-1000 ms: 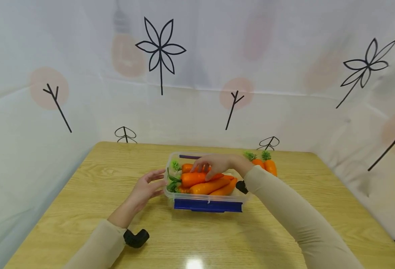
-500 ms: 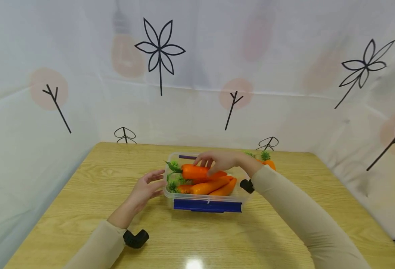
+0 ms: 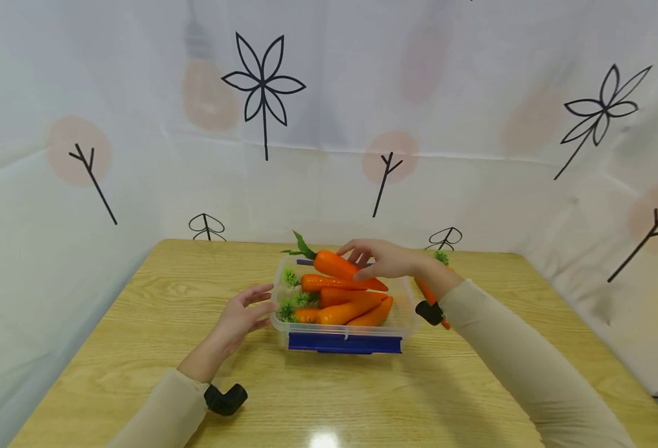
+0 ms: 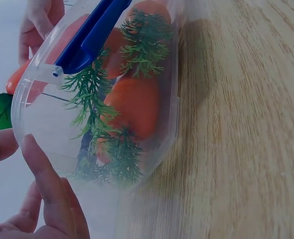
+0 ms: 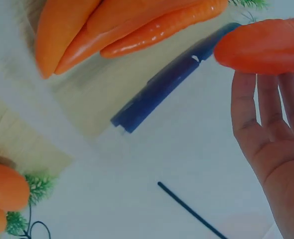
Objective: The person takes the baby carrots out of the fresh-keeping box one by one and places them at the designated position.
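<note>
My right hand (image 3: 385, 258) holds an orange carrot (image 3: 331, 264) with flat dark green leaves, raised over the back of a clear plastic box (image 3: 337, 329). In the right wrist view the fingers lie along one side of this carrot (image 5: 266, 50); its other end is out of frame. Several more carrots (image 3: 351, 311) lie in the box, their feathery green tops to the left. My left hand (image 3: 244, 314) stays at the box's left end, fingers extended. Seen from the left wrist, its fingertips (image 4: 31, 144) are right at the box's rim.
To the right of the box, carrots (image 3: 425, 289) lie on the wooden table (image 3: 194, 274), partly hidden by my right forearm. A blue latch flap (image 3: 344, 343) hangs from the box's front. A patterned white cloth (image 3: 318, 193) stands behind the table.
My right hand has taken the leafy carrot from among the others and lifted it up and toward the back of the box, uncovering carrots beneath. My left hand has stayed in place.
</note>
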Available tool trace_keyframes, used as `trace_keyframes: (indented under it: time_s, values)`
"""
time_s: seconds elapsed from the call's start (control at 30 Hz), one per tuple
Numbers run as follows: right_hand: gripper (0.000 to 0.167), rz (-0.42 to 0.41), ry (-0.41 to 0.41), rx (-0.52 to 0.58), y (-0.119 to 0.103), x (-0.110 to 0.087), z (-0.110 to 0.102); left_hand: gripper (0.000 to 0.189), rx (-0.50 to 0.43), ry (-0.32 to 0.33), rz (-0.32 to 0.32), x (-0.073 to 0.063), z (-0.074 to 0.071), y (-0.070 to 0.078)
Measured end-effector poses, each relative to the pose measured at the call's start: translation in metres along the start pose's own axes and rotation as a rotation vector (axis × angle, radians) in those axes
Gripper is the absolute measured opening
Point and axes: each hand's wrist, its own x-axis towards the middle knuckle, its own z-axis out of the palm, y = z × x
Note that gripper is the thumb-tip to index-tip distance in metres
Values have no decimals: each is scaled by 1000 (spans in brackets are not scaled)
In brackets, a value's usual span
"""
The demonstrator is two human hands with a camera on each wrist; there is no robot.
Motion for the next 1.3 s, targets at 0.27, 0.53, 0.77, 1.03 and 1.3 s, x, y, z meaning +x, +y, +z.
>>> trace_keyframes:
  time_s: [0.27,0.53,0.77,1.03,1.3]
  values:
    - [50,23,103,22,5,-21,-6,48,1,7,-2,0,1,1]
    - [52,76,197,52,13,-41,-10,49,-9,5,-10,0,0,0]
    - [53,120,250,80,20,-61,-13,49,-10,5,-13,-1,1,1]
    - [52,129,307,74,32,-80,-15,49,-3,-4,-5,1,0,-1]
    - [52,134,344,95,43,-98,-16,50,12,-8,-7,2,0,-1]
